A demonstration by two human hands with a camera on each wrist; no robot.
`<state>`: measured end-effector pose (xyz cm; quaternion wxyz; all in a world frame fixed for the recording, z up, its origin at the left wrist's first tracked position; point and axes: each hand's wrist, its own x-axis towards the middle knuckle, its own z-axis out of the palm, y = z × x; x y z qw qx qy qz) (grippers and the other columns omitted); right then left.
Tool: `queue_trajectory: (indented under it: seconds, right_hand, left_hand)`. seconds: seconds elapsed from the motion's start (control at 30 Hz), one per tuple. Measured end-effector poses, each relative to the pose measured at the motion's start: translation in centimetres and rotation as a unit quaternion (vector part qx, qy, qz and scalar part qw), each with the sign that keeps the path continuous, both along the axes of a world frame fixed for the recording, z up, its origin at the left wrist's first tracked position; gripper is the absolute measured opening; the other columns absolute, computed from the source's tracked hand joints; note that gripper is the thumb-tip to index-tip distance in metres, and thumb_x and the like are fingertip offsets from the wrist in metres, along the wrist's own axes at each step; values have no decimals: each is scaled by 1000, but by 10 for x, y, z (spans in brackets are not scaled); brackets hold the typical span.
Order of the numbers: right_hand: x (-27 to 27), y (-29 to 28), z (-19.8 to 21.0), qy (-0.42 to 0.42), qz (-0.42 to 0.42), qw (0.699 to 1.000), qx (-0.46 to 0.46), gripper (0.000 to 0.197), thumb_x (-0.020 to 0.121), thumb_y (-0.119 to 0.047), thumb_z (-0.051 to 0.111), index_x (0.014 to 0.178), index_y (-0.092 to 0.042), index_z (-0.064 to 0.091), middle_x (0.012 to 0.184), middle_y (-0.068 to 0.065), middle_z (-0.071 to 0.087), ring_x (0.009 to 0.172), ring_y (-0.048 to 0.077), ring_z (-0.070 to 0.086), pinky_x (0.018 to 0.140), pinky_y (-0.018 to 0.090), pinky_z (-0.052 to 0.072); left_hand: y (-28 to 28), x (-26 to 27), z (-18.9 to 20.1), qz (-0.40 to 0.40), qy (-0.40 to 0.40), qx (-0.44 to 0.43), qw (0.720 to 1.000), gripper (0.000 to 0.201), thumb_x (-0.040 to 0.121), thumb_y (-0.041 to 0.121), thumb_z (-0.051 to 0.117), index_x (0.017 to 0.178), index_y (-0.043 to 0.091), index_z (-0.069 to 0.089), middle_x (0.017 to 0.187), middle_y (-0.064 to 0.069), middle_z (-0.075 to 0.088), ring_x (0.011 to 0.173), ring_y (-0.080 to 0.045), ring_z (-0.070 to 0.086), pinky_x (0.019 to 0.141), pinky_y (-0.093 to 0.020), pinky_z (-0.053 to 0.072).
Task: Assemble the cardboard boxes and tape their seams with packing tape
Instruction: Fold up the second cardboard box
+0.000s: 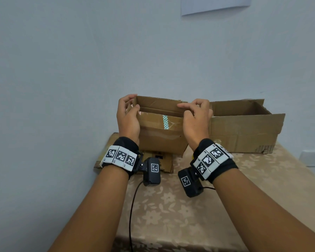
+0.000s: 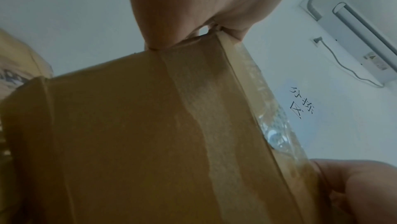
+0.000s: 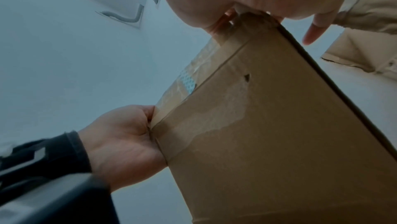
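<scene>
Pale blue wall behind, a paper sheet [image 1: 215,5] pinned high on it; the table [image 1: 180,206] under a beige floral cloth stands against it. I hold the box [image 1: 160,131] upright and open-topped at the far side of the table, over a flat cardboard piece [image 1: 164,161]. My left hand [image 1: 128,117] pinches its left top corner, thumb on the near wall, fingers curled over the rim. My right hand [image 1: 196,120] pinches the right top corner the same way, index finger stretched along the rim. From the head view I cannot tell whether the box bottom rests on the cardboard or hangs just above it. Old clear tape and a strip of green patterned tape [image 1: 165,122] cross the near wall. A second box [image 1: 244,128] stands just beside it on the right, also open. No tape roll in view. Risks, as I judge them: both grips are at the rim only, so the worn walls may buckle or skew into a parallelogram if I push unevenly. The old tape looks wrinkled, and new tape laid over it may not bond. The right corner sits close to the second box, so swinging flaps could knock it. The left wrist cable [image 1: 133,206] trails across the cloth and could snag.
</scene>
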<state>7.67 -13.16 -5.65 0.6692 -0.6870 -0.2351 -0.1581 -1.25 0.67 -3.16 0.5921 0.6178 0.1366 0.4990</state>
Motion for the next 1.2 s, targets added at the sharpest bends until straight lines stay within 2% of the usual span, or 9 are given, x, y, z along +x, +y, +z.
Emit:
queue_trajectory:
  seconds: [0.1,0.17,0.27,0.37,0.47,0.6,0.8,0.93,1.2]
  right_hand:
    - [0,0,1,-3,-8,1000,-16,46,92,1,40,100,-28,76,118,-8,43,119,11,34,113,46,33]
    - [0,-1,2,0,-8,1000,-23,47,93,1,39,102,-27,76,120,-8,43,119,11,33,113,46,32]
    - [3,-1,4,11,15,999,-33,52,94,2,34,117,-24,72,130,-6,44,122,10,30,115,42,29]
    - [5,-3,3,20,42,998,-52,57,96,2,32,143,-21,56,145,-8,41,134,12,28,112,33,26]
    - [7,-2,0,7,28,999,-33,54,95,4,36,141,-15,57,143,-4,44,131,12,33,110,27,30]
    - [3,4,-4,6,12,1000,21,48,93,4,40,131,-16,62,132,-2,44,128,17,46,112,40,42]
    - [6,2,-3,21,46,999,15,37,93,1,43,110,-19,70,122,-7,52,120,13,51,105,36,45]
    - [9,1,-5,20,69,997,1,37,99,-4,44,111,-19,75,125,-5,60,122,11,53,107,33,44]
    - [13,-4,-1,16,71,992,-106,45,103,-12,35,130,-28,68,131,-10,47,134,15,31,121,46,24]
  left_hand:
    - [0,-1,-1,9,-2,34,999,37,103,3,48,125,31,60,126,16,58,114,7,55,78,-7,48]
    - [1,0,-2,16,-8,55,998,37,101,1,48,125,28,58,125,17,57,111,13,53,89,-12,46]
    - [0,-1,-4,5,-10,81,997,35,98,-3,46,108,27,60,130,10,60,125,2,51,111,-32,43]
    - [-2,-1,-5,-17,5,98,995,42,94,-8,40,96,26,65,133,4,62,131,-10,53,115,-40,42]
    - [-3,0,-4,-18,13,100,995,50,89,-10,35,100,25,69,127,6,66,129,-16,57,112,-47,46]
    - [-5,-1,-3,6,25,114,993,50,87,-3,38,105,29,71,124,-1,66,120,-21,59,105,-49,50]
    - [9,0,-3,17,17,109,994,29,97,8,56,114,27,68,122,8,64,117,-13,59,103,-41,52]
    - [9,4,-6,36,11,135,990,21,103,8,47,109,23,59,119,8,60,116,-2,54,101,-26,42]
    - [9,3,-7,8,23,150,988,39,101,1,40,98,30,66,125,8,61,115,9,52,102,-21,41]
